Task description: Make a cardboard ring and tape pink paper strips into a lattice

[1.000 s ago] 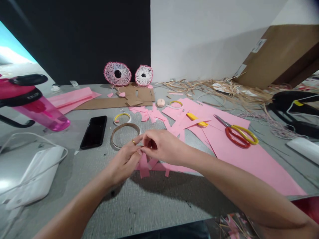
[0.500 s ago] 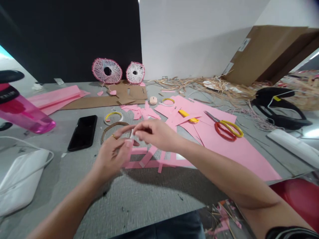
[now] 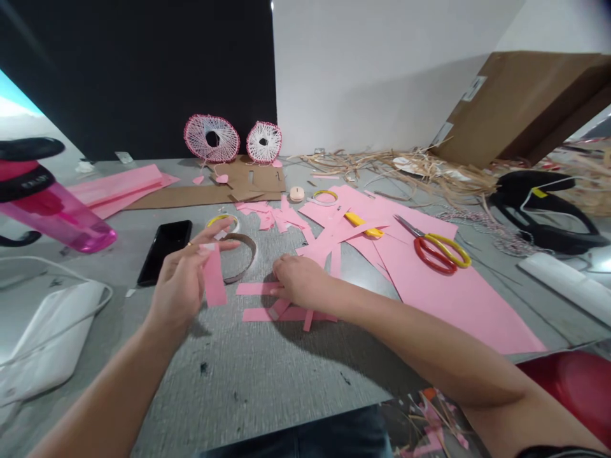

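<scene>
My left hand [image 3: 184, 280] is raised above the grey table and pinches the top of a short pink paper strip [image 3: 213, 284], which hangs down from the fingertips. A ring shows on one finger. My right hand [image 3: 298, 282] rests low on the table, its fingers curled on several loose pink strips [image 3: 260, 313] lying flat there. A cardboard ring [image 3: 243, 254] lies just beyond, between the two hands.
A black phone [image 3: 165, 251] and a pink bottle [image 3: 52, 207] lie at the left, with a white bag [image 3: 48, 337] nearer. Pink sheets [image 3: 429, 280], red-and-yellow scissors [image 3: 436, 249], a yellow cutter [image 3: 363, 224], tape rolls [image 3: 223, 222], two string-wound discs [image 3: 212, 137], raffia and a cardboard box [image 3: 525, 105] fill the right and back.
The hands were together working one strip. They have parted: my left hand lifted away left with a strip, and my right hand dropped onto the strips on the table.
</scene>
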`<state>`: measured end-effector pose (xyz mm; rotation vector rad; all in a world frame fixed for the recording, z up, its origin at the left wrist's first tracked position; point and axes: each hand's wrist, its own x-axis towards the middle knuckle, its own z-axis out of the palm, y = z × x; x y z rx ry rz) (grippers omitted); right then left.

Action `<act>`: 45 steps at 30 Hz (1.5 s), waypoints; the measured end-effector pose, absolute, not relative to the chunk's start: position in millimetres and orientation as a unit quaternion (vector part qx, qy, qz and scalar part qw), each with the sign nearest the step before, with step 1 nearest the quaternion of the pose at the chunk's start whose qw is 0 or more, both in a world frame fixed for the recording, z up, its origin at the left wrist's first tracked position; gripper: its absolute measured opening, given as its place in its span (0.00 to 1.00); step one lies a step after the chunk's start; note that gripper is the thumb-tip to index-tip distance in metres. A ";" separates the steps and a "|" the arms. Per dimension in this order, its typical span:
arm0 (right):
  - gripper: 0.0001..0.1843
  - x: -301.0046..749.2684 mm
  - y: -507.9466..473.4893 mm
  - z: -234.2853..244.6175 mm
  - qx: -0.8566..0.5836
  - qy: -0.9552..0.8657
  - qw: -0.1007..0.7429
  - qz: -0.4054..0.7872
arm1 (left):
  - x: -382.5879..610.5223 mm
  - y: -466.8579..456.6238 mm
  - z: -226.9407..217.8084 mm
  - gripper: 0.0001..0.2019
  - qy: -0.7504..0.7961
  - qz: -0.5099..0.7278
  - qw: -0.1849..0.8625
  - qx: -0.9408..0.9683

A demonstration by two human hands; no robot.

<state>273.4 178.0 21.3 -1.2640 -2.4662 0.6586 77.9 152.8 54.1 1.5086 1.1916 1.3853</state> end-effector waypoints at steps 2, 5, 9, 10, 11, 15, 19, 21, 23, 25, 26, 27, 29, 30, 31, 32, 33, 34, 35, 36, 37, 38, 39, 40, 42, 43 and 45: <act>0.23 271.9 176.9 20.1 -0.439 -0.852 0.148 0.242 | 78.1 151.6 54.8 0.17 0.479 0.522 0.369 0.601; 0.20 275.8 178.1 23.0 -0.421 -0.850 0.150 0.277 | 76.7 150.8 55.1 0.17 0.493 0.502 0.360 0.612; 0.11 297.0 188.7 44.4 -0.351 -0.861 0.131 0.344 | 74.4 152.6 52.9 0.18 0.543 0.504 0.320 0.590; 0.09 304.1 193.2 52.4 -0.329 -0.860 0.126 0.369 | 74.2 153.7 51.4 0.18 0.557 0.497 0.314 0.587; 0.06 310.8 198.0 60.3 -0.307 -0.853 0.130 0.402 | 74.1 155.0 49.2 0.17 0.564 0.483 0.313 0.592; 0.05 320.7 211.3 74.7 -0.296 -0.690 0.334 0.570 | 73.9 161.6 37.0 0.11 0.549 0.409 0.310 0.660; 0.06 302.1 204.0 61.3 -0.316 -0.624 0.397 0.594 | 73.9 162.5 28.3 0.19 0.519 0.419 0.291 0.686; 0.05 289.9 194.6 53.9 -0.333 -0.632 0.382 0.586 | 75.5 159.2 27.7 0.18 0.501 0.442 0.311 0.676; 0.05 279.4 184.3 48.9 -0.341 -0.641 0.370 0.579 | 78.9 154.4 28.9 0.15 0.475 0.465 0.360 0.655; 0.06 271.7 175.0 46.2 -0.333 -0.650 0.369 0.574 | 83.9 149.7 31.4 0.16 0.451 0.488 0.414 0.622; 0.06 269.2 171.4 45.5 -0.325 -0.664 0.366 0.566 | 86.6 147.8 33.0 0.16 0.443 0.501 0.441 0.599; 0.05 267.8 168.9 45.3 -0.316 -0.683 0.358 0.553 | 89.2 146.3 34.9 0.15 0.436 0.516 0.468 0.570; 0.04 268.6 168.0 45.7 -0.312 -0.727 0.351 0.501 | 93.3 144.8 39.4 0.14 0.422 0.545 0.528 0.497; 0.05 270.6 169.8 46.1 -0.321 -0.742 0.360 0.465 | 94.6 144.6 41.7 0.15 0.412 0.556 0.560 0.456; 0.06 273.3 173.0 46.4 -0.337 -0.749 0.379 0.426 | 95.5 144.6 44.1 0.15 0.400 0.565 0.589 0.417; 0.06 276.6 177.1 46.5 -0.355 -0.748 0.405 0.387 | 95.8 144.7 46.2 0.15 0.388 0.570 0.613 0.385; 0.07 279.9 181.7 46.4 -0.372 -0.745 0.429 0.351 | 95.9 144.8 48.1 0.16 0.380 0.572 0.631 0.361; 0.07 283.0 186.2 46.0 -0.384 -0.742 0.446 0.322 | 95.8 144.8 49.7 0.16 0.373 0.573 0.644 0.343; 0.06 285.4 190.2 45.2 -0.388 -0.742 0.456 0.303 | 95.6 144.8 50.8 0.16 0.367 0.573 0.653 0.333; 0.06 287.2 193.2 44.2 -0.387 -0.746 0.459 0.289 | 95.3 144.8 51.4 0.16 0.362 0.572 0.658 0.330; 0.05 288.1 195.1 43.0 -0.379 -0.755 0.458 0.276 | 94.9 144.8 51.6 0.16 0.359 0.574 0.658 0.329; 0.04 288.4 195.7 41.7 -0.367 -0.767 0.456 0.262 | 94.5 144.8 51.4 0.16 0.356 0.576 0.656 0.332; 0.04 288.1 195.4 40.4 -0.352 -0.782 0.451 0.246 | 94.0 144.8 50.9 0.16 0.353 0.579 0.653 0.338; 0.04 287.6 194.3 39.1 -0.336 -0.800 0.444 0.225 | 93.4 144.8 50.3 0.16 0.353 0.581 0.648 0.344; 0.03 286.6 191.0 37.2 -0.305 -0.838 0.416 0.176 | 92.2 144.9 49.0 0.15 0.353 0.581 0.642 0.353; 0.03 286.3 189.5 36.5 -0.294 -0.855 0.399 0.150 | 91.8 144.9 48.6 0.15 0.355 0.580 0.642 0.355; 0.03 286.3 187.3 35.4 -0.280 -0.880 0.370 0.100 | 91.6 144.5 48.1 0.16 0.356 0.575 0.644 0.357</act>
